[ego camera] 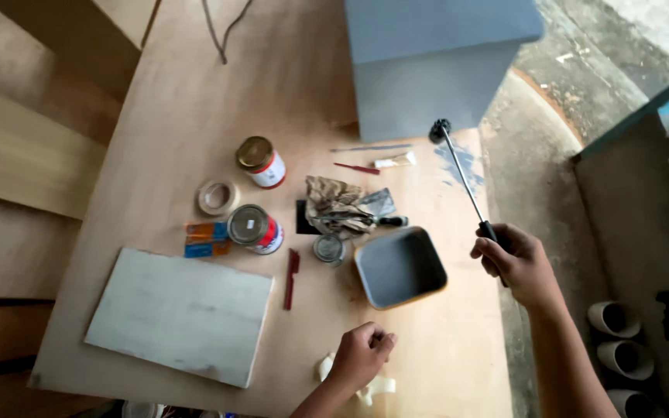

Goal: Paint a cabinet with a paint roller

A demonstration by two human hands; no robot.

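1. Left of the grip, on the tabletop [195, 116], lie a white board [183, 313], two tins [257, 228] and a grey paint tray [400, 267].
2. Left hand [361, 354] rests curled into a fist, holding nothing I can see.
3. Right hand [516, 263], wrist raised, is closed on the roller [458, 174] handle; its head points toward the grey box [435, 62]. Held tilted, it could drip onto the tabletop.

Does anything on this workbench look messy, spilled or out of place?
Yes, a little. Blue-grey paint smears mark the bare wooden table just below the grey box, near the roller held in the right hand. A crumpled, stained rag lies among the cans. Nothing appears tipped over.
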